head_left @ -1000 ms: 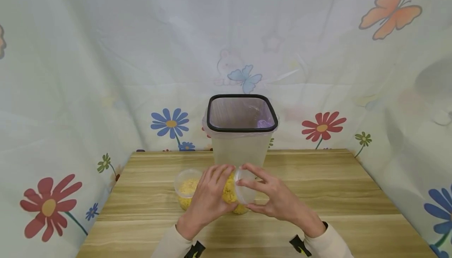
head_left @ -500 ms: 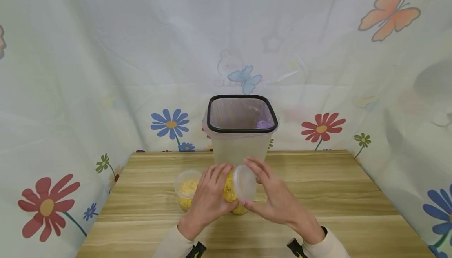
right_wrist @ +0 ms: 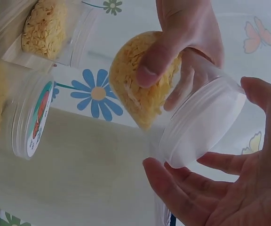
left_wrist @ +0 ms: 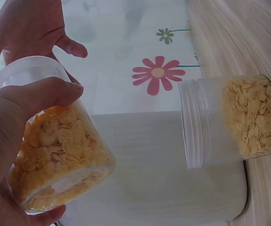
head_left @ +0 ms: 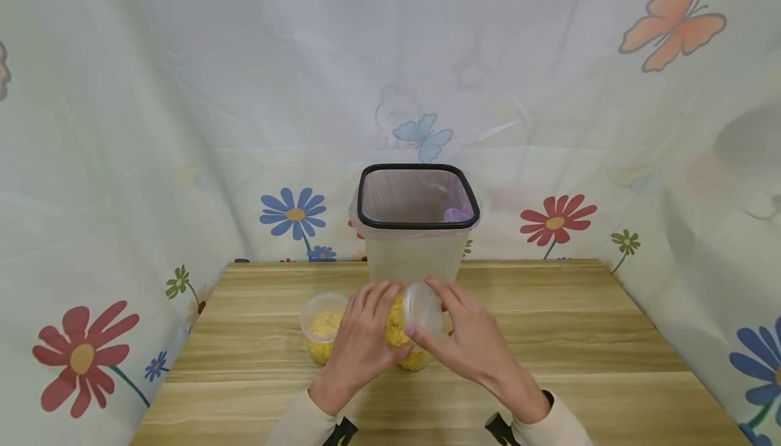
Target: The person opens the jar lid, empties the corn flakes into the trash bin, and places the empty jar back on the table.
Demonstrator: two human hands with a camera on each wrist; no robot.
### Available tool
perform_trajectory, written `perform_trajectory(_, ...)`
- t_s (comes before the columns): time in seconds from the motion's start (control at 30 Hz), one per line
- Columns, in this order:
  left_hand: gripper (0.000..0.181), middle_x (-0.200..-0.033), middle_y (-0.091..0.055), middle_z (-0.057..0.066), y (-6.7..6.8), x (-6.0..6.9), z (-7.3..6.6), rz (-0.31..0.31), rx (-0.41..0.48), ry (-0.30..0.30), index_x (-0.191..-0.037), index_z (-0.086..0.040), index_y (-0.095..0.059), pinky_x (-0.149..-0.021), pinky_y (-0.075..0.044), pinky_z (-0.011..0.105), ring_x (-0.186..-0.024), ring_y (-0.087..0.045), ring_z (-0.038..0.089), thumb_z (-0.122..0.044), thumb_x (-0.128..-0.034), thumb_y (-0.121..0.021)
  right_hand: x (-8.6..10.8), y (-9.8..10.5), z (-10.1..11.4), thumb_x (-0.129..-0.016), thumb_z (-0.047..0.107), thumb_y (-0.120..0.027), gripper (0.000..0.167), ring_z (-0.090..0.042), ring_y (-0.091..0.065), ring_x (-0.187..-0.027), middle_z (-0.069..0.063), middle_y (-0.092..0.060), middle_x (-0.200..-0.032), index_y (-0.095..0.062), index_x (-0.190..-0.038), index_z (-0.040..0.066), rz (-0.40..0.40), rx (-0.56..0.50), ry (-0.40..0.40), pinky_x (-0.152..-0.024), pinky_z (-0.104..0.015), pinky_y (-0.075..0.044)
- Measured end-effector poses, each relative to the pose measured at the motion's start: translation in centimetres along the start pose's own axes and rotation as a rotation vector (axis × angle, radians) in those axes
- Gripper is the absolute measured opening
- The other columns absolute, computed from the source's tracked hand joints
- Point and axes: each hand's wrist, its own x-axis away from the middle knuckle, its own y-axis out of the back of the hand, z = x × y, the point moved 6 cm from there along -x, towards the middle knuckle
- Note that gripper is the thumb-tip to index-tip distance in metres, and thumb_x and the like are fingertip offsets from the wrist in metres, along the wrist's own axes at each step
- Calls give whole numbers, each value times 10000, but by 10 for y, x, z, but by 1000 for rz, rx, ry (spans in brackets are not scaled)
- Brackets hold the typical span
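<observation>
My left hand [head_left: 360, 341] grips a clear jar of yellow flakes [left_wrist: 55, 150] round its side, tilting it over on its side above the table. Curved round the jar's whitish lid [right_wrist: 206, 122] are the fingers of my right hand [head_left: 476, 341], touching its rim. The lid sits at the jar's mouth end, facing right. A second jar of flakes [head_left: 326, 334] stands upright left of my left hand. Below the held jar, a third jar of flakes [head_left: 416, 360] is mostly hidden in the head view; the right wrist view shows a jar with a round sticker [right_wrist: 39, 120] on its lid.
Behind my hands stands a pale bin [head_left: 415, 256] with a black rim and a thin purple liner, a crumpled purple bit inside it. Everything rests on a wood-grain table [head_left: 549, 337]. A curtain [head_left: 293, 93] with flowers and butterflies hangs round the back and sides.
My right hand has shifted and turned on the lid, its fingers closing up and its thumb moving upward across the lid's edge. The left hand and jar stay nearly still.
</observation>
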Motion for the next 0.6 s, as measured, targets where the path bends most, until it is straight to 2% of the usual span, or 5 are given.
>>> perform_trajectory(0.13,957,-1312,-563,54,-1,0,1,21,-1,10,-1376,-148,-485,-998,-488,416,-1189,-532,245,-411,-563,-916,-1,1,1,-825,511,-700,681,-133,-633,-927,-25,-634,-1221,-518,-1394,185,-5,-47,20,-572,-146,-484)
perform_trajectory(0.23,955,-1317,-560,50,-1,0,0,27,-2,13,-1378,-153,-481,-997,-488,419,-1191,-530,244,-409,-567,-916,-1,2,2,-818,495,-719,682,-143,-632,-928,-34,-627,-1243,-516,-1391,187,2,-68,38,-574,-154,-502)
perform_trajectory(0.33,921,-1314,-563,58,-1,0,0,11,-6,0,-1371,-144,-486,-988,-492,422,-1185,-534,250,-422,-595,-897,-2,2,2,-811,471,-739,694,-176,-643,-965,-54,-608,-1281,-505,-1396,178,21,-82,64,-584,-146,-510)
perform_trajectory(0.47,894,-1308,-565,58,-1,0,0,-11,-8,-19,-1355,-136,-496,-974,-497,423,-1178,-538,254,-463,-616,-880,-2,2,2,-800,424,-766,718,-225,-640,-1030,-89,-564,-1339,-493,-1401,141,45,-88,131,-613,-123,-514)
perform_trajectory(0.6,917,-1310,-557,29,-2,0,0,-1,-6,-14,-1346,-153,-498,-978,-495,415,-1184,-531,242,-470,-586,-902,-2,2,2,-784,367,-798,742,-249,-638,-1047,-118,-527,-1376,-486,-1406,110,59,-102,204,-641,-130,-534)
